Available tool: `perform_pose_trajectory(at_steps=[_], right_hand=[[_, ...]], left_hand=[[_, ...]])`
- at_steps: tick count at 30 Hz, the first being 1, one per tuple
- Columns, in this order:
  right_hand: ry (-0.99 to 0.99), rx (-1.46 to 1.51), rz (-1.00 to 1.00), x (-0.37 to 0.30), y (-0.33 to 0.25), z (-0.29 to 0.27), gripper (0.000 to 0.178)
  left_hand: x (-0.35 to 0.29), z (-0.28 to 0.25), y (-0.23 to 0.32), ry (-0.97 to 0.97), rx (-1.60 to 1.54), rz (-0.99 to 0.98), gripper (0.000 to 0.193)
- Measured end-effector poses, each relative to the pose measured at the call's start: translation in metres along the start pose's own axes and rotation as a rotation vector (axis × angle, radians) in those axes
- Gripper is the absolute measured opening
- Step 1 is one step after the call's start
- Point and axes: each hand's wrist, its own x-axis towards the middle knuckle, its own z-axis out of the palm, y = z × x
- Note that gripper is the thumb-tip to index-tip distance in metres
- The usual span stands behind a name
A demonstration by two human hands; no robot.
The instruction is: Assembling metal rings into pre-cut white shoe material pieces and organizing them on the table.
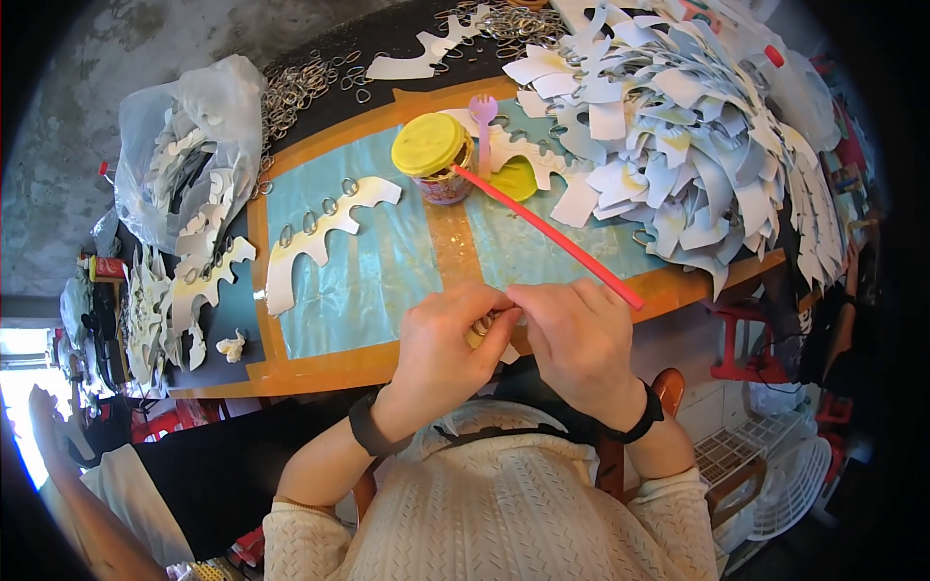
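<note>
My left hand (pixel 446 334) and my right hand (pixel 579 334) meet over the table's front edge, their thumbs and fingers pinched together. Metal rings (pixel 481 327) show inside the left hand's curled fingers, and a bit of white sheet (pixel 510 354) peeks out below. What the right fingertips pinch is hidden. Beyond them stands a jar with a yellow lid (pixel 429 143), a long red stick (pixel 562 237) slanting from it toward my right hand. A white scalloped strip (pixel 334 225) with several metal rings along its edge lies left of the jar.
A large heap of white cut pieces (pixel 668 126) fills the right. Loose metal rings (pixel 300 87) lie at the back. A plastic bag (pixel 228 116) and more strips (pixel 150 310) sit left. A purple fork (pixel 483 131) stands beside the jar. Another person's arm (pixel 73 484) shows lower left.
</note>
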Motion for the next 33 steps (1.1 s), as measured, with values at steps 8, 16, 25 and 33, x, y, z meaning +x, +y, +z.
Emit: perform_pose_trajectory(at_steps=[8,16,25,33], right_hand=[[0.216,0.119,0.044,-0.005,-0.002,0.007,0.04],[0.047,0.388,0.24,-0.002,0.002,0.001,0.035],[-0.051,0.399,0.246,0.0,0.01,0.002,0.037],[-0.02,0.178,0.028,0.004,0.008,0.002,0.04]], left_hand=[[0.0,0.006,-0.005,0.014,-0.393,-0.253,0.01],[-0.002,0.006,-0.012,-0.006,-0.595,-0.438,0.015],[-0.006,0.002,-0.002,0.049,-0.165,-0.113,0.035],[-0.005,0.003,-0.005,0.08,-0.108,0.006,0.037]])
